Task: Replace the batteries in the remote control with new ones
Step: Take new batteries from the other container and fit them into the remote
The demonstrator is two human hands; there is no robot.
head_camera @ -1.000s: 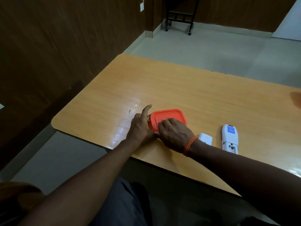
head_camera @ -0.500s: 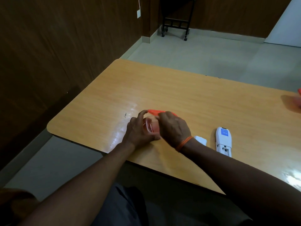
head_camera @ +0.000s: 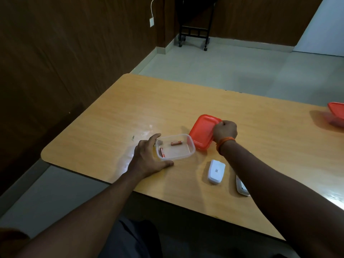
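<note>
A clear plastic container [head_camera: 187, 154] stands uncovered on the wooden table [head_camera: 115, 116], with two orange batteries in it, one [head_camera: 176, 143] near the middle and one [head_camera: 162, 152] at its left end. My left hand [head_camera: 147, 158] cups the container's left side, thumb and fingers spread around it. To the container's right, my right hand [head_camera: 224, 130] grips the orange lid [head_camera: 202, 132] by its right edge, the lid low over or resting on the table. The white battery cover [head_camera: 216, 171] lies nearer me. The white remote [head_camera: 241, 188] is mostly hidden under my right forearm.
A second orange-lidded container [head_camera: 337, 114] sits at the table's far right edge. The table's near edge runs just below the remote. A black wheeled stand [head_camera: 193, 32] is on the floor beyond the table, by the wood-panelled wall.
The orange lid came off the container: my right hand lifted it and carried it to the right. The batteries inside are now exposed. My left hand stayed on the container.
</note>
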